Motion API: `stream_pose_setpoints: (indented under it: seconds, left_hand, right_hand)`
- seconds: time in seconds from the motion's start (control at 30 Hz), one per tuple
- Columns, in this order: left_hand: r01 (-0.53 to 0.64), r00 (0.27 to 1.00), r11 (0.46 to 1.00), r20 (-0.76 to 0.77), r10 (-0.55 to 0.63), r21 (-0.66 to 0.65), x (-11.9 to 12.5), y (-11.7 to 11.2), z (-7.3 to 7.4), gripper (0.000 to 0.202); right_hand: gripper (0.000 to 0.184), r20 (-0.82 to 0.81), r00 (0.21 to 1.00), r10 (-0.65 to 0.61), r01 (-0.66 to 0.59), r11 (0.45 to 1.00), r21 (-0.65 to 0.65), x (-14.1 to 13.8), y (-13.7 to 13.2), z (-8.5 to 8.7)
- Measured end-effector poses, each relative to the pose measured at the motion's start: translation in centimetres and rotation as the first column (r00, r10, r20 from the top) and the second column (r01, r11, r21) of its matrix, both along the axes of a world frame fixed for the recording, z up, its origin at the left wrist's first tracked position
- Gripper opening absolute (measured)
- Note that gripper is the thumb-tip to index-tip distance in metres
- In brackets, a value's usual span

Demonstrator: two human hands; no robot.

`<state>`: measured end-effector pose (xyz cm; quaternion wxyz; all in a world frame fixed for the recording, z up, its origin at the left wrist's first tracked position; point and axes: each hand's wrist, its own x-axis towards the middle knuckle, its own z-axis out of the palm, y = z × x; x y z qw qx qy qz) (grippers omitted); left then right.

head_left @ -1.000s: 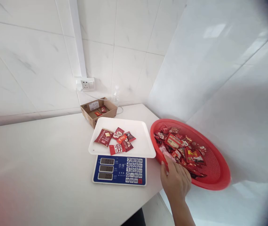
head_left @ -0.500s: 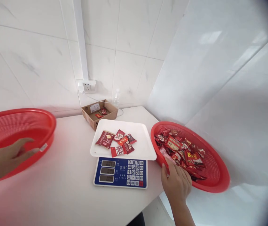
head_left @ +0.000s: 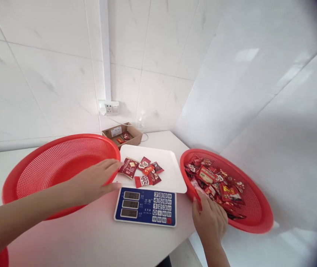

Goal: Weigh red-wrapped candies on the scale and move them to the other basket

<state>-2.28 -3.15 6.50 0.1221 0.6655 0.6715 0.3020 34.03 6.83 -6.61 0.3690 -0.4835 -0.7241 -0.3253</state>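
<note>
We note one clear change: the left basket (head_left: 33,168), out of view a second ago and a blur at the frame's edge half a second ago, now stands just beside the scale (head_left: 147,207). Its far rim overlaps the front of the cardboard box (head_left: 135,139) in our view; whether it touches the tray (head_left: 172,174) we cannot tell. The left hand (head_left: 97,180) has moved across its near rim toward the tray, fingers stretched out, thumb well parted, nothing visible in its grasp; contact with the large maroon packet (head_left: 129,168) or the rim is unclear to us. The right hand (head_left: 211,218) keeps its place, fingers closed over the near rim of the right basket (head_left: 254,207), which holds a heap of red packets (head_left: 207,175). On the tray the large packet lies at the left end, with a cluster of small packets (head_left: 143,180) beside it, overlapping one another; that layout matches the earlier views, and the readout looks the same. For the work in hand, we judge the shift puts a basket on each side of the scale, with the packets on the tray between them, all within reach.
</note>
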Motion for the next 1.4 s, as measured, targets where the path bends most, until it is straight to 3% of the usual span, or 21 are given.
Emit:
stream_pose_setpoints:
  seconds: [0.03, 0.1, 0.2, 0.3, 0.43, 0.67, 0.9, 1.13, 1.27, 1.4]
  left_hand:
    - [0.078, 0.994, 0.992, -0.074, -0.086, -0.103, 1.4, 1.4, 0.0, 0.06]
    - [0.119, 0.978, 0.972, -0.143, -0.15, -0.204, 3.6, 4.1, -0.5, 0.072]
    - [0.103, 0.955, 0.942, -0.233, -0.183, -0.318, 5.5, 7.3, -1.9, 0.097]
    - [0.073, 0.93, 0.928, -0.311, -0.195, -0.364, 6.2, 8.7, -3.0, 0.106]
    - [0.067, 0.911, 0.92, -0.353, -0.214, -0.386, 6.3, 8.8, -3.5, 0.093]
    - [0.102, 0.9, 0.902, -0.347, -0.263, -0.419, 4.5, 7.8, -3.1, 0.057]
    - [0.087, 0.885, 0.904, -0.383, -0.263, -0.419, 4.2, 7.2, -3.6, 0.058]
    - [0.164, 0.921, 0.923, -0.281, -0.269, -0.347, 4.4, 7.5, -4.1, 0.055]
    - [0.174, 0.951, 0.942, -0.2, -0.237, -0.288, 4.0, 7.3, -3.0, 0.058]
    - [0.095, 0.987, 0.975, -0.109, -0.118, -0.199, 2.4, 6.5, -0.5, 0.051]
  right_hand:
    - [0.024, -0.003, 1.0, -0.001, 0.001, 1.0, 0.008, 0.0, 0.0, -0.1]
    - [0.023, -0.001, 1.0, -0.009, 0.009, 1.0, 0.025, 0.1, 0.1, -0.2]
    - [0.024, 0.026, 1.0, -0.015, 0.015, 1.0, 0.017, 0.1, 0.0, -0.2]
    - [0.024, 0.041, 0.999, -0.014, 0.013, 1.0, 0.017, 0.2, 0.0, -0.1]
    - [0.024, 0.035, 0.999, -0.012, 0.012, 1.0, 0.018, 0.2, 0.0, -0.2]
    - [0.026, 0.04, 0.999, -0.023, 0.021, 0.998, 0.052, 0.2, 0.2, -0.3]
    - [0.027, 0.049, 0.999, -0.008, 0.004, 0.997, 0.074, 0.1, 0.1, 0.0]
    - [0.027, 0.061, 0.998, 0.009, -0.015, 0.996, 0.088, 0.1, 0.1, 0.2]
    - [0.029, 0.058, 0.998, 0.008, -0.013, 0.997, 0.08, 0.1, 0.1, 0.1]
    - [0.029, 0.064, 0.998, 0.009, -0.013, 0.998, 0.066, 0.1, 0.1, 0.2]
